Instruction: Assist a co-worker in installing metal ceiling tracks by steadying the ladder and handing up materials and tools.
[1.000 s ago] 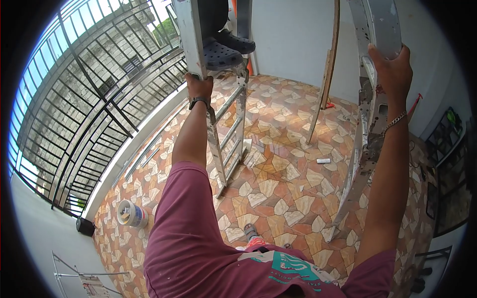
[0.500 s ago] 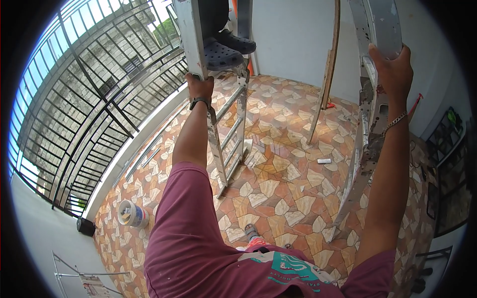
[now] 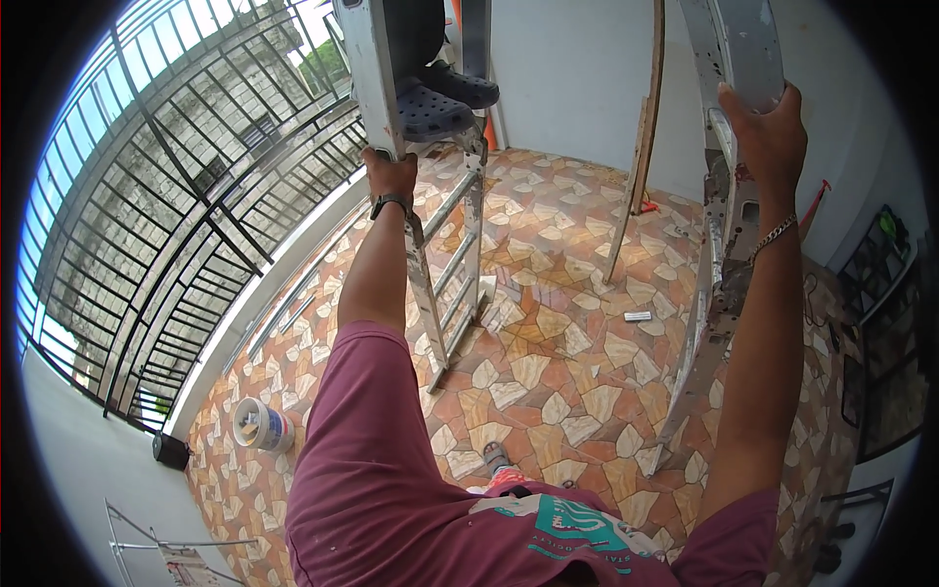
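A paint-spattered metal folding ladder (image 3: 376,83) stands astride the space before me. My left hand (image 3: 392,174) is closed round the rail of its left section, just below another person's dark clogs (image 3: 433,110). That person stands up on the ladder, with only feet and lower legs showing. On the other side, my right hand (image 3: 768,137) grips the ladder's right section (image 3: 719,196), thumb and fingers wrapped over the rail. Both my arms are stretched forward. The lower rungs on the left reach down to the tiled floor.
A white bucket (image 3: 262,427) with things in it sits at the left, near a black speaker-like box (image 3: 170,449). Black metal railing (image 3: 196,210) runs along the left side. A wooden pole (image 3: 641,161) leans at the far wall. A small white block (image 3: 638,316) lies on the floor tiles (image 3: 548,372).
Hands, ladder and clogs appear slightly further left in the view, while the bucket appears a little to the right. Both grips stay the same.
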### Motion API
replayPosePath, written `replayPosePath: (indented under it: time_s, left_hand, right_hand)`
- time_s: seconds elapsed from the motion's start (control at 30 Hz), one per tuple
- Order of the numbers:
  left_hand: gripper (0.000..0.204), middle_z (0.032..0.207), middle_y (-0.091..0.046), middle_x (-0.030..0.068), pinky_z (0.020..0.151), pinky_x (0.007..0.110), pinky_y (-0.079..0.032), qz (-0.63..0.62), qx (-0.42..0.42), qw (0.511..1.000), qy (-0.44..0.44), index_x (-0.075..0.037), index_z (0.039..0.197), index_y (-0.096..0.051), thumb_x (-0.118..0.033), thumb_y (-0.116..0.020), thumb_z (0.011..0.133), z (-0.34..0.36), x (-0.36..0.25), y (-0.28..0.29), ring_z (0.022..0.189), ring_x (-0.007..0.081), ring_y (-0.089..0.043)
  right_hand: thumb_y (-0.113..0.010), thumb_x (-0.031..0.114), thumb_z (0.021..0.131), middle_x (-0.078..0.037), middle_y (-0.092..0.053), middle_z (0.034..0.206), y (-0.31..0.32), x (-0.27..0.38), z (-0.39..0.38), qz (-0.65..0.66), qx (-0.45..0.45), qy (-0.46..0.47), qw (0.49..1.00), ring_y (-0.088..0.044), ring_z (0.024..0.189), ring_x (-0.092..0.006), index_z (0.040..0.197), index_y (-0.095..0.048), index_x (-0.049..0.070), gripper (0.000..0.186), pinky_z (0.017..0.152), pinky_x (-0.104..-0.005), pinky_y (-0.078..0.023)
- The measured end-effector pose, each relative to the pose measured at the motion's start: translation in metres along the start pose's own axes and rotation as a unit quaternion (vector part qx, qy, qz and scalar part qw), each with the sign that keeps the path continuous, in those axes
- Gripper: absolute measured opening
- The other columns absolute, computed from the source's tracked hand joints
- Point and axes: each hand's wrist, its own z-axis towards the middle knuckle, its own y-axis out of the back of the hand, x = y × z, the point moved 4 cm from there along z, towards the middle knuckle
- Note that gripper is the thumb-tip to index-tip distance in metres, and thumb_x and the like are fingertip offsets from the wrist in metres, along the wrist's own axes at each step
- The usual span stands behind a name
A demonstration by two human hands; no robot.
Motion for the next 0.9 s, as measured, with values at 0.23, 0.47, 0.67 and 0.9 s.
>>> replayPosePath:
  time_s: [0.23, 0.47, 0.67, 0.9]
  left_hand:
    - [0.062, 0.108, -0.052, 0.0243, 0.083, 0.045, -0.042, 0.006, 0.007, 1.0, 0.008, -0.005, 0.112, -0.031, -0.025, -0.065, 0.064, 0.0026, 0.0039, -0.002, 0.1, 0.0406, -0.051]
    - [0.062, 0.107, -0.053, 0.024, 0.083, 0.045, -0.042, 0.007, 0.001, 1.0, 0.002, -0.005, 0.112, -0.031, -0.026, -0.065, 0.064, 0.0011, 0.0009, -0.0012, 0.1, 0.0403, -0.051]
    - [0.063, 0.099, -0.054, 0.0259, 0.08, 0.044, -0.043, 0.005, -0.027, 0.999, -0.017, -0.001, 0.106, -0.031, -0.024, -0.067, 0.06, 0.0057, 0.0071, -0.0027, 0.092, 0.0418, -0.054]
    - [0.062, 0.102, -0.053, 0.0258, 0.081, 0.045, -0.042, 0.004, -0.02, 1.0, -0.014, -0.002, 0.109, -0.032, -0.024, -0.066, 0.061, 0.0029, 0.0034, -0.0025, 0.095, 0.0415, -0.052]
  right_hand:
    - [-0.068, 0.046, 0.06, -0.019, -0.061, 0.093, 0.0009, -0.0002, 0.0005, -0.001, 0.001, 0.003, 1.0, -0.061, 0.084, -0.0317, 0.106, -0.047, -0.001, 0.069, 0.075, -0.0358, -0.048]
    - [-0.068, 0.046, 0.06, -0.018, -0.061, 0.092, 0.0002, -0.0013, 0.0014, 0.015, 0.004, 0.006, 1.0, -0.061, 0.084, -0.0311, 0.106, -0.047, -0.001, 0.069, 0.075, -0.0357, -0.048]
    - [-0.068, 0.046, 0.059, -0.018, -0.061, 0.093, 0.0, 0.0012, 0.0, 0.012, 0.002, -0.003, 1.0, -0.061, 0.084, -0.0312, 0.107, -0.047, -0.001, 0.069, 0.075, -0.0358, -0.048]
    - [-0.068, 0.045, 0.06, -0.018, -0.061, 0.093, 0.0012, 0.0026, -0.0002, 0.006, 0.007, -0.011, 1.0, -0.061, 0.085, -0.0318, 0.107, -0.047, 0.0, 0.069, 0.075, -0.0362, -0.047]
